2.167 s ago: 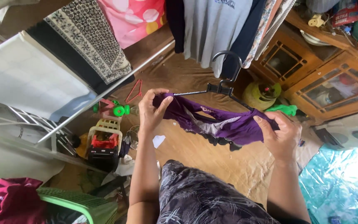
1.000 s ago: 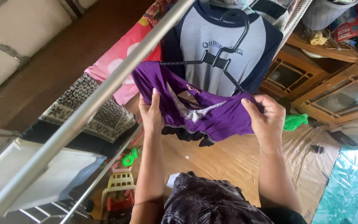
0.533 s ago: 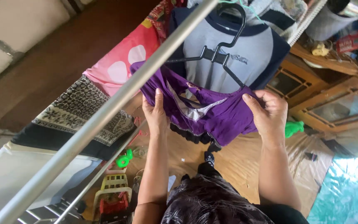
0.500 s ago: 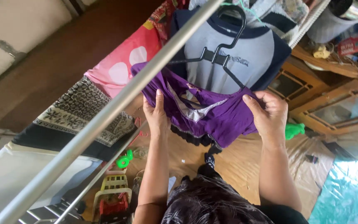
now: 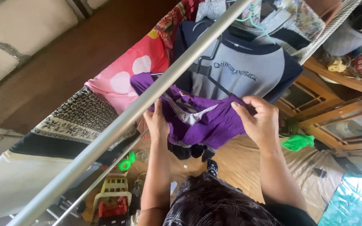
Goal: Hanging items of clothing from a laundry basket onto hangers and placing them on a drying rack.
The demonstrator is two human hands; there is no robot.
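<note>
Purple garment (image 5: 197, 121), judged soft and light, is pinched by left hand (image 5: 156, 122) at nine o'clock and right hand (image 5: 259, 121) at three, on black hanger (image 5: 204, 69).

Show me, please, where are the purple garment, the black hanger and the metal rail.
purple garment (image 5: 208, 121), head view, on the cloth between the hands.
black hanger (image 5: 209, 71), head view, on its neck just under the rail.
metal rail (image 5: 105, 134), head view, on the middle of the bar.

purple garment (image 5: 202, 121) now nearer rail (image 5: 139, 109)
</note>
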